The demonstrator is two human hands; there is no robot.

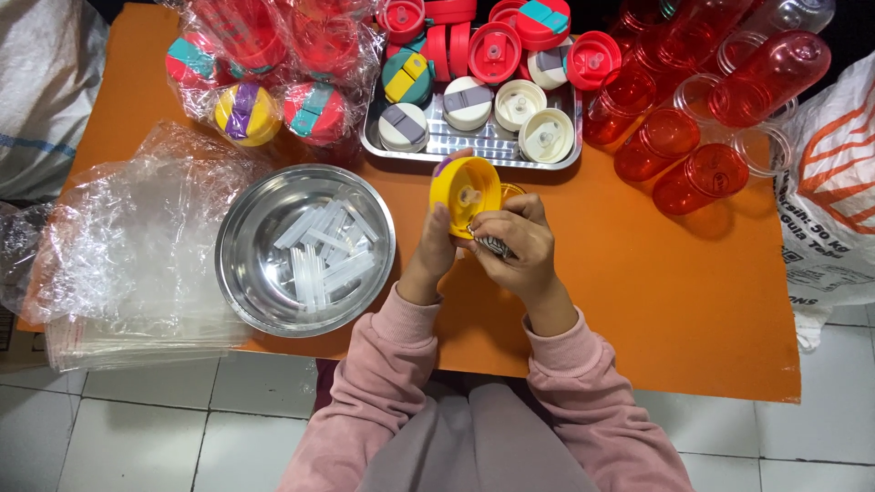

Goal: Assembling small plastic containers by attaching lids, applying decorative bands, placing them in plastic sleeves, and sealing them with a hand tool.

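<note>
Two bare hands in pink sleeves meet at the centre of the single head view, above an orange table [656, 301].

The left hand [436, 251] grips a yellow bottle lid [466, 185], underside facing up, thumb pressed on its rim. The right hand [512, 244] is curled at the lid's 5 o'clock edge, fingers clenched around something small and partly hidden; what it is cannot be told.

At 9 o'clock from the hands, a steel bowl [246, 273] holds a pile of clear straws [324, 251]. Beyond it, at the far left, lies a stack of clear plastic bags [118, 246].

At 12 o'clock, a metal tray [474, 150] carries cream, teal and red lids [497, 55]. At 2 o'clock, empty red bottles [702, 178] lie heaped without lids.

At 11 o'clock, a few bagged finished bottles [273, 91] sit together.

Judging by the piles, only a small share looks finished: a handful wrapped, while many bottles, lids and straws remain loose.
</note>
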